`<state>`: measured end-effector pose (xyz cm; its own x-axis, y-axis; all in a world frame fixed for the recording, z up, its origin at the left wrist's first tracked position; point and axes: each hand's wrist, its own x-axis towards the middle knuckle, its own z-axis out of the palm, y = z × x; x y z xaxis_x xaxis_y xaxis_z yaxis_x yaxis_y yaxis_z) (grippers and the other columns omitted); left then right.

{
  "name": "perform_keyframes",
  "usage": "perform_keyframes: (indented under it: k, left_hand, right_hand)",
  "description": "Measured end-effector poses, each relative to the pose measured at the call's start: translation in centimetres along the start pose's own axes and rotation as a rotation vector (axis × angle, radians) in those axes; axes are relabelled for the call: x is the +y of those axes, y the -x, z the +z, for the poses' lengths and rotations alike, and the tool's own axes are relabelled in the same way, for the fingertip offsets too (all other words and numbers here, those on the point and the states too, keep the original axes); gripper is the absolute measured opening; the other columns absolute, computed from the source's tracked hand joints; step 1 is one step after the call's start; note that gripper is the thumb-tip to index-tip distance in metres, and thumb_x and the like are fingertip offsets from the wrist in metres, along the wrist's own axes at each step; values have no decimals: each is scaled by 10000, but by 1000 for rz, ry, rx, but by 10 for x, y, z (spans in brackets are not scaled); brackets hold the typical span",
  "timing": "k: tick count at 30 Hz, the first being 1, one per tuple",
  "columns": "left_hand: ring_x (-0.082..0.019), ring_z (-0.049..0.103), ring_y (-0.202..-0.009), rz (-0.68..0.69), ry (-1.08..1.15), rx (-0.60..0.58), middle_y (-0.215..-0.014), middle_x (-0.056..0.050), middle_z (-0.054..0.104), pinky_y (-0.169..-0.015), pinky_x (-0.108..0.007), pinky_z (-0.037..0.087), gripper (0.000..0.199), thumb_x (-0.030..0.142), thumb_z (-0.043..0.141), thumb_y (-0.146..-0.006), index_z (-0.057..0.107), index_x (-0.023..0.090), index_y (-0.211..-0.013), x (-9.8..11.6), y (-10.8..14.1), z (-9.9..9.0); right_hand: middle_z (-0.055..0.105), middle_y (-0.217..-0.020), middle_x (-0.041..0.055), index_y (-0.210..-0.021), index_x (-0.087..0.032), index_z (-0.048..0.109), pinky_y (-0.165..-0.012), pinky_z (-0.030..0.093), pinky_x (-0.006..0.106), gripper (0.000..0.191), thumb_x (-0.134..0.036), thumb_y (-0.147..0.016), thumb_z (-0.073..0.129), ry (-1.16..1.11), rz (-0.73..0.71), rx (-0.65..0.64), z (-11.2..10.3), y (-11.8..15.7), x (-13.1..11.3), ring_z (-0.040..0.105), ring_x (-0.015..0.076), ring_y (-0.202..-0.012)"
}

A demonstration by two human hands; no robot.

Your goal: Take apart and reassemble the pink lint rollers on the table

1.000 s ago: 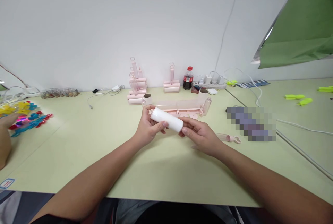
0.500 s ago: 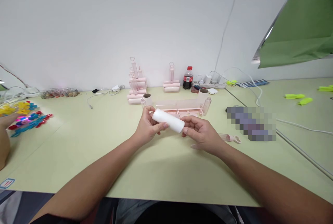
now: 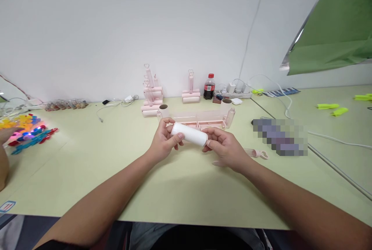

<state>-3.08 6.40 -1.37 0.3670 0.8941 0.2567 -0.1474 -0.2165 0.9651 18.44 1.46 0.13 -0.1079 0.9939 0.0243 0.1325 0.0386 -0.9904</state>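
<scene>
A white lint roller refill (image 3: 190, 134) is held over the table, its right end tilted lower. My left hand (image 3: 167, 139) grips its left end, thumb along the front. At the other end, my right hand (image 3: 223, 145) pinches the edge between thumb and fingers. Just behind lie open pink lint roller cases (image 3: 211, 124) with clear covers, partly hidden by my hands. Two upright refill rolls (image 3: 226, 105) with brown cardboard cores stand beside them. A pink handle with a heart-shaped loop (image 3: 263, 154) lies right of my right hand.
Assembled pink lint rollers (image 3: 190, 94) stand by the wall, near a cola bottle (image 3: 209, 87) and a power strip (image 3: 232, 95). A blurred-out object (image 3: 279, 137) lies at right. Another person's hand (image 3: 6, 136) is over colourful toys (image 3: 35, 137) at far left.
The refill has shifted slightly right and levelled a little. My left thumb has slid toward its left end, and my right fingers have closed further onto the right end.
</scene>
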Motion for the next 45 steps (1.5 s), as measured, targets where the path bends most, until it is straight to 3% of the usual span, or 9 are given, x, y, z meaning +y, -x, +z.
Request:
perform_keyframes:
  k: [5,10,20,23,30,34,38,42,45]
  left_hand:
    - [-93,611,-549,-13,-23,10,-818,37,634,-419,-172,454,542,404,762,-734,328,241,-1015,0,-1,1]
    - [-91,612,-551,-40,-31,0,-793,46,640,-423,-173,458,545,390,788,-708,328,236,-956,0,-1,1]
    - [-120,628,-494,-40,60,21,-701,68,617,-385,-194,474,555,406,780,-721,302,238,-947,2,-3,0]
    - [-126,627,-478,-44,95,-12,-676,80,609,-370,-190,469,592,395,802,-696,277,246,-929,2,-1,4]
    - [-138,657,-544,-132,111,-173,-683,69,614,-406,-183,493,616,378,819,-688,260,249,-913,3,10,21]
    - [-162,679,-580,-186,143,-284,-707,31,638,-403,-207,518,547,510,728,-759,287,241,-939,3,9,18]
    - [-160,676,-577,-196,179,-318,-677,35,639,-400,-207,524,527,509,716,-775,302,242,-963,0,5,13]
    - [-170,682,-569,-211,195,-300,-670,34,635,-395,-209,520,535,526,721,-760,326,240,-978,-1,3,10]
    - [-166,679,-554,-220,169,-209,-680,44,606,-376,-201,501,501,548,700,-765,381,230,-984,1,2,9]
  right_hand:
    - [693,-830,27,-1127,-205,604,-743,586,355,354,-147,-792,505,-306,166,57,0,-7,3,697,158,-668]
    - [715,-930,83,-1151,-185,605,-799,593,426,340,-140,-831,499,-499,189,79,-2,-10,10,711,176,-656]
    - [685,-930,72,-1085,-169,635,-676,607,347,268,-153,-859,492,-622,198,23,-7,-9,3,687,170,-706]
    - [670,-984,57,-1028,-171,656,-705,605,318,241,-113,-820,548,-612,219,-57,-6,-9,5,669,151,-764]
    - [698,-948,77,-998,-171,659,-735,597,306,161,-193,-845,616,-474,304,-244,0,-2,4,686,173,-822]
    - [711,-980,97,-972,-157,661,-779,599,336,143,-184,-845,600,-471,317,-192,1,-1,2,700,191,-850]
    - [720,-991,113,-1018,-147,661,-812,602,377,195,-238,-900,536,-548,368,-161,1,-2,2,714,203,-853]
    - [731,-950,107,-1032,-142,664,-829,601,397,191,-200,-900,539,-585,349,-153,0,-1,3,723,204,-840]
    - [731,-981,119,-1066,-134,660,-854,593,416,220,-154,-872,561,-616,345,-105,-1,-2,2,725,212,-844]
